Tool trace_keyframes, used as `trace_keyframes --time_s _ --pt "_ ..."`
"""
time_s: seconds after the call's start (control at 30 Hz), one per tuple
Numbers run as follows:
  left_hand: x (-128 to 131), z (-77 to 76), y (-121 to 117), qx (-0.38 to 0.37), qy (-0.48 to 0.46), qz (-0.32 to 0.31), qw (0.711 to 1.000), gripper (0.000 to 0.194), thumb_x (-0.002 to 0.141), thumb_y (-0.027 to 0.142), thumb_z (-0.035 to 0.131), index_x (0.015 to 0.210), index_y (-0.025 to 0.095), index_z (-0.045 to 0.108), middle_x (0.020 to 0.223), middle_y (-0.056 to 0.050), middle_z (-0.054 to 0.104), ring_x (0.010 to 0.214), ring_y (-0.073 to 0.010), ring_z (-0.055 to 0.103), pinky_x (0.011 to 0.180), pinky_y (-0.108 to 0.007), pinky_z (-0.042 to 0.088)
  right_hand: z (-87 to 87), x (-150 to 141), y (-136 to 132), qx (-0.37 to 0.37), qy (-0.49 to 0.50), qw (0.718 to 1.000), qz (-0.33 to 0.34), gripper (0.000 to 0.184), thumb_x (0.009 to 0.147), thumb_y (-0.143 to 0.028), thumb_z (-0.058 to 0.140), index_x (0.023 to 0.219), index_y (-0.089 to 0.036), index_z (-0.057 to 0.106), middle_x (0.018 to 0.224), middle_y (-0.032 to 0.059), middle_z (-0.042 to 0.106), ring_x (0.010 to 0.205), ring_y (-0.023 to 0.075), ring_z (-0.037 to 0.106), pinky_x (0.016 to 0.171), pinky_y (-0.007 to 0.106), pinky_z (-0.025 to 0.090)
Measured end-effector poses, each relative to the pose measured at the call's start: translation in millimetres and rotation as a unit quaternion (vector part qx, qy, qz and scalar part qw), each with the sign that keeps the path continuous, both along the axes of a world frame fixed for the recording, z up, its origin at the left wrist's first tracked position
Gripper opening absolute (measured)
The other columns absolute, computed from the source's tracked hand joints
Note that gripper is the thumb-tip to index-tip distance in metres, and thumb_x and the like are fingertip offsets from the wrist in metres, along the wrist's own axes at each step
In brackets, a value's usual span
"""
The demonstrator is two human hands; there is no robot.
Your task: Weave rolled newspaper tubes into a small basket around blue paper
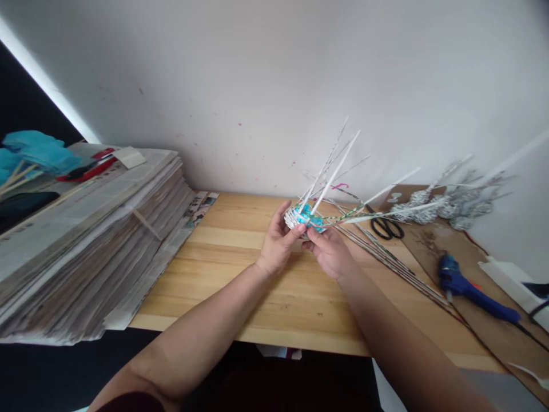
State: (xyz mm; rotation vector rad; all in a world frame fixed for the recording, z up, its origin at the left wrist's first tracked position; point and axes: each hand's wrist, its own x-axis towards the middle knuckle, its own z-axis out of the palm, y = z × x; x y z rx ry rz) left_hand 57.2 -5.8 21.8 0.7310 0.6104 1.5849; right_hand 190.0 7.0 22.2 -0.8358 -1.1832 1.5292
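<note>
Between my two hands, above the wooden table, is a small woven paper basket [293,217] with blue material inside it. Long rolled-paper strips [335,173] stick up and out to the right from its rim. My left hand [278,243] is wrapped round the basket's left side, thumb at the near edge. At the near right edge my right hand [328,249] pinches the rim by the base of the strips. The fingers' undersides are hidden.
A tall stack of newspapers [128,252] stands on the left, with a red-handled tool [88,169] and blue fabric [38,150] on top. To the right lie loose paper sticks [394,263], black scissors [386,227], a blue glue gun [476,294], finished woven pieces [422,207] and a white power strip [510,283].
</note>
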Motion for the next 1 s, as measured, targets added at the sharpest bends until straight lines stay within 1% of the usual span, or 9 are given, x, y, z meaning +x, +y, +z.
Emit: trace_keyframes --time_s 0.13,0.3,0.37,0.47,0.53,0.6,0.73,0.83,1.0 --pt "-4.3 6.1 -0.8 -0.046 -0.020 -0.013 0.999 0.071 0.068 0.027 0.091 0.132 0.026 0.060 0.105 -0.003 0.074 0.086 -0.0158 0.070 0.082 -0.028 0.056 4.0 -0.8 -2.2 -0.018 0.014 1.000 0.010 0.041 0.071 -0.049 0.087 0.103 -0.026 0.076 0.113 0.0043 0.077 0.100 0.0240 0.069 0.069 0.031 0.054" --pt "-5.4 2.2 2.0 -0.079 -0.038 -0.023 0.996 0.053 0.075 0.035 0.087 0.121 0.026 0.063 0.098 0.001 0.074 0.080 -0.0118 0.069 0.086 -0.029 0.058 1.2 1.2 -0.5 0.017 -0.069 0.997 -0.013 0.044 0.076 -0.056 0.081 0.106 -0.023 0.078 0.103 0.0058 0.078 0.087 0.0212 0.070 0.063 0.029 0.054" --pt "-6.5 1.0 3.6 -0.083 -0.039 -0.029 0.995 0.044 0.079 0.038 0.084 0.116 0.023 0.064 0.098 0.000 0.074 0.082 -0.0124 0.070 0.086 -0.030 0.058 -0.1 4.3 1.6 0.037 -0.097 0.995 -0.004 0.044 0.077 -0.058 0.080 0.103 -0.022 0.079 0.099 0.0060 0.078 0.084 0.0202 0.069 0.062 0.029 0.055" --pt "-9.4 2.3 5.1 -0.085 -0.037 -0.046 0.995 0.035 0.087 0.041 0.076 0.112 0.020 0.063 0.102 -0.005 0.075 0.085 -0.0161 0.071 0.082 -0.032 0.061 -0.2 8.9 4.2 0.043 -0.092 0.994 0.036 0.042 0.078 -0.057 0.080 0.101 -0.023 0.078 0.102 0.0060 0.078 0.088 0.0198 0.070 0.064 0.028 0.057" --pt "-10.4 3.6 5.0 -0.083 -0.037 -0.059 0.994 0.031 0.090 0.040 0.071 0.112 0.019 0.063 0.105 -0.007 0.075 0.087 -0.0180 0.072 0.079 -0.033 0.062 0.1 9.8 4.7 0.036 -0.077 0.996 0.024 0.042 0.077 -0.057 0.080 0.102 -0.023 0.077 0.100 0.0054 0.077 0.087 0.0189 0.070 0.062 0.026 0.056" --pt "-10.0 3.6 4.3 -0.079 -0.039 -0.070 0.994 0.028 0.092 0.038 0.070 0.111 0.019 0.064 0.105 -0.007 0.075 0.087 -0.0186 0.073 0.077 -0.032 0.062 0.2 8.3 4.0 0.028 -0.073 0.997 -0.009 0.044 0.075 -0.057 0.081 0.102 -0.023 0.075 0.095 0.0044 0.077 0.081 0.0177 0.070 0.057 0.024 0.054" --pt "-6.8 -0.1 3.2 -0.075 -0.046 -0.076 0.993 0.031 0.092 0.038 0.070 0.115 0.019 0.066 0.106 -0.007 0.075 0.091 -0.0187 0.074 0.079 -0.030 0.062 1.4 1.8 0.6 0.014 -0.091 0.994 -0.055 0.046 0.072 -0.058 0.082 0.099 -0.022 0.074 0.085 0.0027 0.074 0.072 0.0161 0.066 0.051 0.023 0.050" --pt "-4.8 -3.7 3.2 -0.058 -0.040 -0.079 0.994 0.035 0.094 0.040 0.067 0.125 0.023 0.064 0.112 -0.006 0.075 0.097 -0.0197 0.074 0.081 -0.030 0.062 2.8 -1.8 -1.7 0.008 -0.102 0.993 -0.063 0.047 0.072 -0.058 0.081 0.099 -0.021 0.071 0.085 0.0027 0.072 0.068 0.0152 0.064 0.048 0.022 0.047" --pt "-1.0 -7.0 -0.2 -0.032 -0.018 -0.094 0.995 0.051 0.094 0.053 0.064 0.136 0.027 0.057 0.118 -0.008 0.074 0.105 -0.0242 0.073 0.086 -0.036 0.061 1.2 -4.3 -4.0 0.006 -0.113 0.990 -0.086 0.046 0.070 -0.055 0.084 0.096 -0.021 0.067 0.080 0.0008 0.068 0.064 0.0142 0.059 0.045 0.023 0.044"
